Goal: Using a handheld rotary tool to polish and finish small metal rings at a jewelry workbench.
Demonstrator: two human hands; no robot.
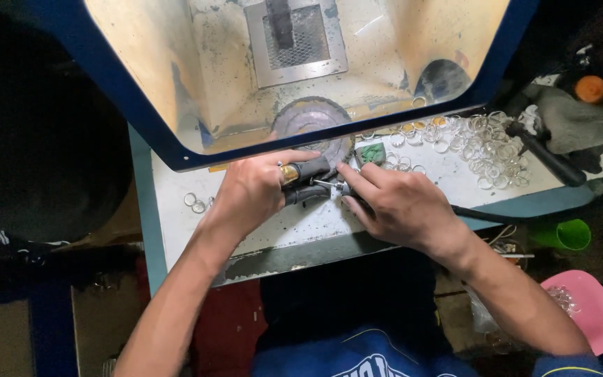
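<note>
Both forearms are bare, with no sleeves, gloves or watch showing on them. The left hand (249, 192) and the right hand (403, 206) are bare too, and no ring can be made out on any finger. Below the hands, toward the bottom edge of the view, lies dark blue clothing with a thin yellow line and pale lettering across it, partly cut off.
</note>
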